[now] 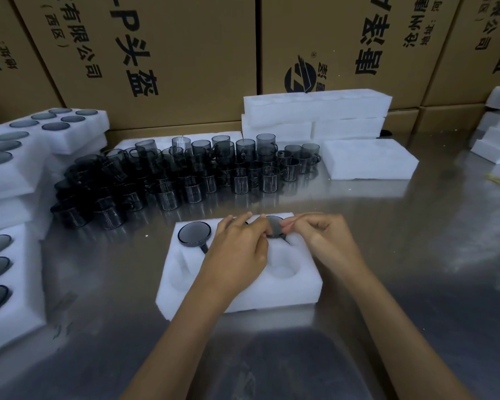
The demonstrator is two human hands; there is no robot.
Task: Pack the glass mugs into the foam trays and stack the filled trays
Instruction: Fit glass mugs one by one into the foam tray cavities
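Note:
A white foam tray [243, 297] with round pockets lies in front of me on the steel table. One dark glass mug [194, 232] sits upside down in its far left pocket. My left hand [237, 249] lies palm down over the far middle pocket, where a dark rim shows between the fingers. Its fingertips touch a second mug [274, 226] in the far right pocket. My right hand [321, 238] pinches that mug's right edge. The near pockets [282, 268] hold nothing. Several loose dark mugs [185, 174] stand crowded behind the tray.
Filled foam trays [70, 140] are stacked along the left edge, with more [9, 284] near me. Empty foam trays [315, 111] and a flat foam piece [370, 163] lie at the back right. More foam [497, 134] sits far right. Cardboard boxes [156, 53] wall the back.

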